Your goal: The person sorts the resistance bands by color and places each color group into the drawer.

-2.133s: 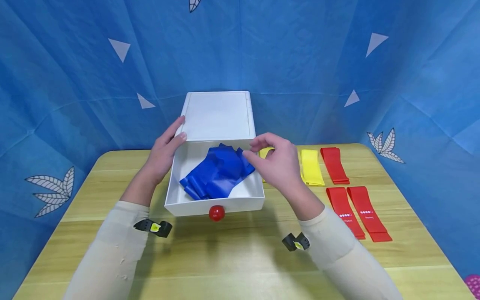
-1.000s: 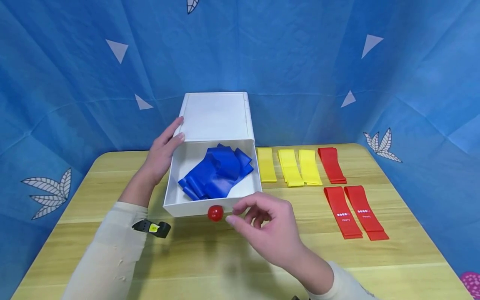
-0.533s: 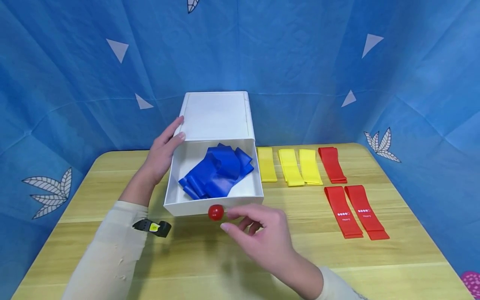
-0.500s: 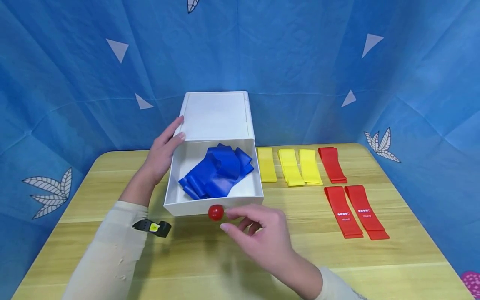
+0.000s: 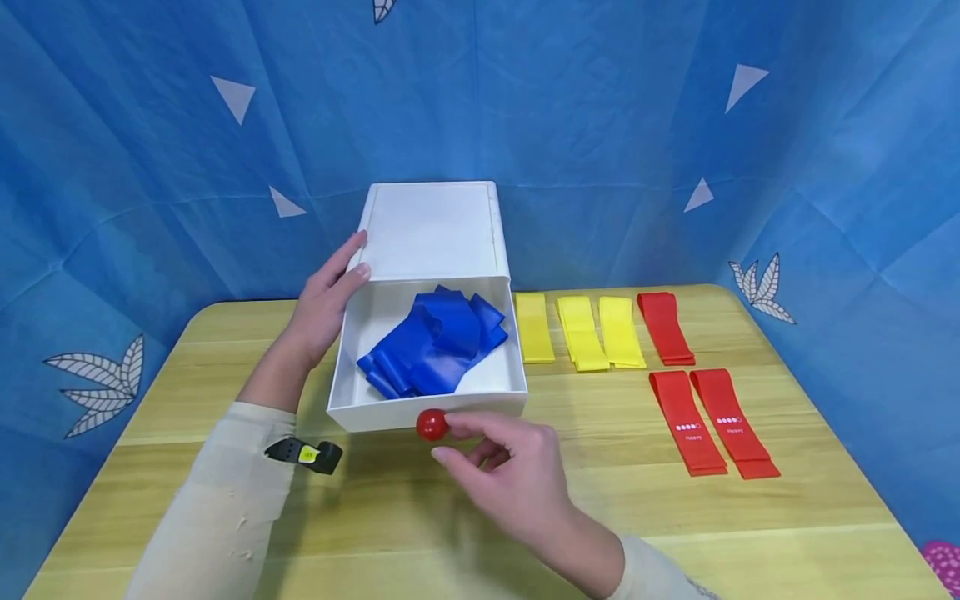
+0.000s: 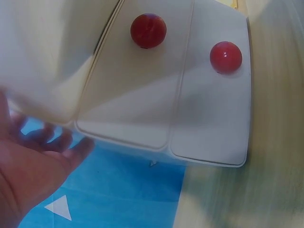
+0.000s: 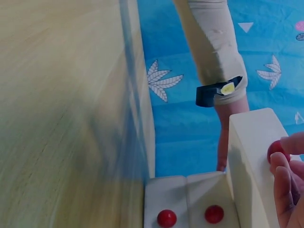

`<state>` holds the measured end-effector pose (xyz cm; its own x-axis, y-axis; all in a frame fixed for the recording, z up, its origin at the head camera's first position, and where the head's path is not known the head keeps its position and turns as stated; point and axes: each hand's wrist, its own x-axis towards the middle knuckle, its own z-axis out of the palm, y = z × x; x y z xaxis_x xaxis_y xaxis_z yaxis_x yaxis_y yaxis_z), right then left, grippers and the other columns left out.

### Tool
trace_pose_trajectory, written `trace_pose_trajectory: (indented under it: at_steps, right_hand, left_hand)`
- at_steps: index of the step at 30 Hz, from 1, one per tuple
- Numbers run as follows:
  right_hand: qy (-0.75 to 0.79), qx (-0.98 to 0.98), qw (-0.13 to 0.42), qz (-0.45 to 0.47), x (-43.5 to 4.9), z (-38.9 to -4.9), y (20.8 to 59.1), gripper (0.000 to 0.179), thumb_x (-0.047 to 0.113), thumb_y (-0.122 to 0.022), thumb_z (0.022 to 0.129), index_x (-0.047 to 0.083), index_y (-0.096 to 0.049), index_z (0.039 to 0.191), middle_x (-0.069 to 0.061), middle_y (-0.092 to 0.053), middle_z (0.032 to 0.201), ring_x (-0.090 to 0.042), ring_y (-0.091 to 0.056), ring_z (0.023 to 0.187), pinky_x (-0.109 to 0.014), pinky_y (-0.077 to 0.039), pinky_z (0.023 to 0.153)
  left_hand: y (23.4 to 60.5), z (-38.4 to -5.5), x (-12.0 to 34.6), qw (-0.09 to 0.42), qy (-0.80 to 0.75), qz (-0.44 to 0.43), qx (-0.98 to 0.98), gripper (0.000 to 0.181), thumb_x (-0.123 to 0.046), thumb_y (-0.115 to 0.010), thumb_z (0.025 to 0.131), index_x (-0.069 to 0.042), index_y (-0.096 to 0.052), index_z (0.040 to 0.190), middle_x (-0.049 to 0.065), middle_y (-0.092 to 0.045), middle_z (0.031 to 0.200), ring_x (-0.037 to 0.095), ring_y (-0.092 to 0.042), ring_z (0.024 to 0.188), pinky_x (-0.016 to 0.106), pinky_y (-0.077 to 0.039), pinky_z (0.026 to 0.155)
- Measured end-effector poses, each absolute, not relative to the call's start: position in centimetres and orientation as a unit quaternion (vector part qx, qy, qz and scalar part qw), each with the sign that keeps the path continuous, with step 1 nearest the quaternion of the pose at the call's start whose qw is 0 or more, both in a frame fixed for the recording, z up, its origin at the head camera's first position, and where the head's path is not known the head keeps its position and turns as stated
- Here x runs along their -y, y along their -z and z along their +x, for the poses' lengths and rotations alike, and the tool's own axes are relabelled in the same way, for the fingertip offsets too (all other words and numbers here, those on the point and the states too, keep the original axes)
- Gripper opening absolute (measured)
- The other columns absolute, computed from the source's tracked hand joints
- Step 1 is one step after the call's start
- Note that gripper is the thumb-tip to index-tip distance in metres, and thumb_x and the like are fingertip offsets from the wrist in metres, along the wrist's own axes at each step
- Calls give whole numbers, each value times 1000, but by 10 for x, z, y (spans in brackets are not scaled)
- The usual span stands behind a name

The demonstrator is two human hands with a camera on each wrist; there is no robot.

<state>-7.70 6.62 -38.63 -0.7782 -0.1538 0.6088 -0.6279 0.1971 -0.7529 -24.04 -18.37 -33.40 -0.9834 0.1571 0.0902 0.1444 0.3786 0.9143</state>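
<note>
A white drawer unit [image 5: 435, 229] stands at the back of the table, its top drawer [image 5: 480, 406] pulled out. Inside lies a loose heap of blue resistance bands [image 5: 442, 333]. My left hand [image 5: 318, 308] rests along the unit's left side, thumb near the front edge and fingers extended. In front of the drawer is my right hand [image 5: 517, 475], index fingertip at the red knob [image 5: 431, 425]. Its thumb tip sits just below the knob with a small gap. In the left wrist view two lower drawers with red knobs show, both closed.
Right of the unit lie three folded yellow resistance bands [image 5: 577, 333]. Further right are three red ones, one behind [image 5: 666, 329] and two in front [image 5: 731, 425], marked "Heavy". A blue curtain [image 5: 600, 125] hangs right behind the table's back edge.
My right hand has come from over the drawer's right side, down and left to the red knob. My left hand, the unit and the bands have stayed as they were.
</note>
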Motion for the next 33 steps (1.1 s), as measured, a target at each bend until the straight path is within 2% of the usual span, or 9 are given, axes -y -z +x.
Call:
trace_pose_trajectory:
  at_steps: [6, 12, 33]
  right_hand:
    - [-571, 743, 232, 262, -62, -79, 391, 27, 6, -86, 78, 9, -77, 103, -2, -75, 92, -2, -61, 55, -20, -53, 50]
    - [-562, 751, 235, 254, -61, -80, 390, 24, 11, -87, 79, 12, -78, 102, 3, -75, 93, -1, -60, 55, -20, -53, 51]
    - [-546, 752, 254, 266, -56, -90, 390, 19, 12, -83, 83, 11, -78, 101, 2, -75, 93, 1, -58, 55, -17, -52, 51]
  left_hand:
    - [334, -240, 184, 5, -547, 93, -832, 58, -50, -42, 104, -40, -26, 158, -9, -15, 164, 22, -11, 150, 64, -21, 112]
    - [333, -240, 184, 7, -551, 92, -830, 58, -51, -42, 103, -41, -25, 158, -9, -15, 164, 23, -12, 150, 64, -23, 111]
    - [333, -239, 183, 9, -559, 93, -824, 57, -51, -41, 103, -43, -24, 157, -10, -15, 164, 26, -16, 149, 66, -30, 106]
